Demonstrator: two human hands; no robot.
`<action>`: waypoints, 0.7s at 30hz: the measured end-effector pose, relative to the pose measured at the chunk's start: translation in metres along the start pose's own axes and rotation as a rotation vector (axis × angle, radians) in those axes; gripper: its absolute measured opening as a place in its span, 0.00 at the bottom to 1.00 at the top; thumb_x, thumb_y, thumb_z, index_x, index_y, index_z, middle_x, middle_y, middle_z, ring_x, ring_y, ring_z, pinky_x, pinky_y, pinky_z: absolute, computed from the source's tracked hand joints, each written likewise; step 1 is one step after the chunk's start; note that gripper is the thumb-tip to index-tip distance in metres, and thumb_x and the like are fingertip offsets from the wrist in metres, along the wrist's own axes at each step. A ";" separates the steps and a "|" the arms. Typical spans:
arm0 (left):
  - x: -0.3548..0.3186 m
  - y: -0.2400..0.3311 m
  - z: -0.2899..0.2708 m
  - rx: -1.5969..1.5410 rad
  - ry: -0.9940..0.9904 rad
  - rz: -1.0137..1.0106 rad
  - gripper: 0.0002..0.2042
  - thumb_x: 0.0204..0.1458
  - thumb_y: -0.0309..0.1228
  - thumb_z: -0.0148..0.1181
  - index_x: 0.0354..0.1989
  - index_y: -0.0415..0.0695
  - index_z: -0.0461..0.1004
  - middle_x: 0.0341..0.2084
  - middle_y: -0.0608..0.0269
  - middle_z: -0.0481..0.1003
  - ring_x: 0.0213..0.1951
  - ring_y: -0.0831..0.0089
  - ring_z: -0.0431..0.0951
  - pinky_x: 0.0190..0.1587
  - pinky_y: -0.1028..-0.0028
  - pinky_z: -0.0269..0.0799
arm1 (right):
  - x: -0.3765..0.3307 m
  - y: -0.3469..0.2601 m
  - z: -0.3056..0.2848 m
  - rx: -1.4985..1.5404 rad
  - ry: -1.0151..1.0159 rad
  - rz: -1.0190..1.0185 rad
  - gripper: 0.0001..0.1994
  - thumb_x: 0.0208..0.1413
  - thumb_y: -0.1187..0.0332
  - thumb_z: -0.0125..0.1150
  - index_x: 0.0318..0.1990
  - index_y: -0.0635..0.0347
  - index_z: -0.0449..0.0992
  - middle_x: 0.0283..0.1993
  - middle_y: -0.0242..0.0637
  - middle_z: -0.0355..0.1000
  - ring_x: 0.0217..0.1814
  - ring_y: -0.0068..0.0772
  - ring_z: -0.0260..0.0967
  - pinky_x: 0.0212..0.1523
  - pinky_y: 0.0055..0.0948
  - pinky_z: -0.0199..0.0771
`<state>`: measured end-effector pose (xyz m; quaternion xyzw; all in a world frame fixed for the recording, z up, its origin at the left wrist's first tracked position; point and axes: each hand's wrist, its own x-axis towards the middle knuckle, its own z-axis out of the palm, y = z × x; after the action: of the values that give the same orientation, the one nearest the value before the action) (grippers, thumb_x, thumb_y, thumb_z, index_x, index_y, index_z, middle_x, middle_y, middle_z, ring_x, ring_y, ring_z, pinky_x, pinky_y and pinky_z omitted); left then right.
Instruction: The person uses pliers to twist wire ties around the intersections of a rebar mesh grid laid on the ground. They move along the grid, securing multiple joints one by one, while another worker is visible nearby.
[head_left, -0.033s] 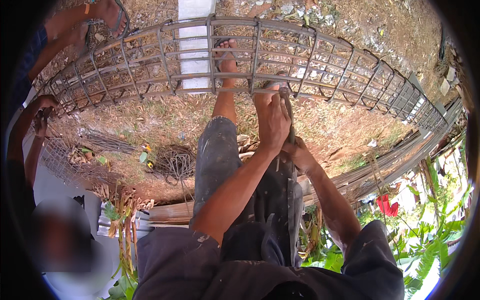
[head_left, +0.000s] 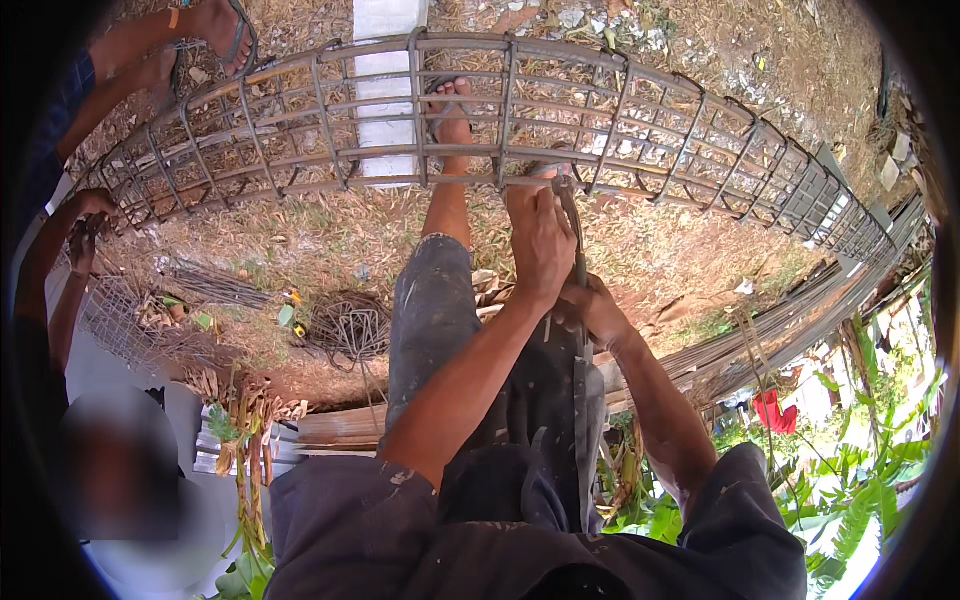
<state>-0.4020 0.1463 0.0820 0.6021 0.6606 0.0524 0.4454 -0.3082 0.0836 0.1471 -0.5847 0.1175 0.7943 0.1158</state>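
A long cage of steel reinforcing bars (head_left: 468,153), with square stirrups across it, spans the view in front of me. My left hand (head_left: 545,243) is closed near its closest bar, thumb and fingers bunched; what they pinch is hidden. Right beside those fingers stands a dark metal tool with a rounded head (head_left: 562,184), like pincers, its head close to the bar. Lower down, my right hand (head_left: 597,308) is closed around the tool's handle. A thin wire-like end shows between my hands.
At far left, another person's hands (head_left: 90,215) touch the cage's end. A pale plank (head_left: 385,110) lies beneath the cage. Coiled wire (head_left: 348,325) and loose rods (head_left: 215,282) lie on the ground at left. Long bars (head_left: 790,325) and green plants (head_left: 860,500) are at right.
Both my hands and the tool have shifted very slightly left. Their grips look the same, and the cage stays in nearly the same place.
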 end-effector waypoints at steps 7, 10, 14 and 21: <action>-0.031 0.029 -0.013 -0.790 -0.255 -0.472 0.08 0.59 0.26 0.45 0.40 0.35 0.69 0.26 0.59 0.70 0.29 0.72 0.74 0.30 0.71 0.69 | 0.020 0.001 -0.045 0.430 -0.119 -0.283 0.32 0.64 0.56 0.46 0.70 0.56 0.42 0.53 0.45 0.67 0.52 0.30 0.67 0.50 0.36 0.68; -0.053 0.046 -0.016 -0.936 -0.309 -0.629 0.10 0.63 0.33 0.44 0.37 0.40 0.70 0.17 0.72 0.60 0.20 0.84 0.60 0.23 0.79 0.57 | 0.040 -0.018 -0.075 0.358 0.046 -0.462 0.32 0.63 0.59 0.49 0.69 0.59 0.44 0.52 0.51 0.67 0.49 0.33 0.70 0.50 0.39 0.70; -0.076 0.051 -0.004 -0.994 -0.432 -0.719 0.14 0.63 0.40 0.46 0.37 0.41 0.70 0.16 0.77 0.55 0.18 0.87 0.53 0.20 0.81 0.49 | 0.087 -0.023 -0.110 -0.408 0.854 -0.677 0.34 0.59 0.56 0.54 0.67 0.62 0.49 0.46 0.55 0.67 0.47 0.46 0.69 0.47 0.41 0.69; -0.063 0.041 -0.012 -1.012 -0.439 -0.584 0.11 0.63 0.37 0.47 0.39 0.42 0.70 0.14 0.77 0.55 0.17 0.87 0.53 0.19 0.83 0.47 | 0.122 -0.017 -0.097 -0.857 1.153 -0.435 0.39 0.54 0.53 0.57 0.68 0.57 0.47 0.57 0.54 0.55 0.60 0.55 0.55 0.60 0.42 0.55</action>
<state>-0.3865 0.1102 0.1468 0.1079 0.5844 0.1099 0.7967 -0.2503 0.0738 0.0015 -0.9121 -0.2782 0.2973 -0.0473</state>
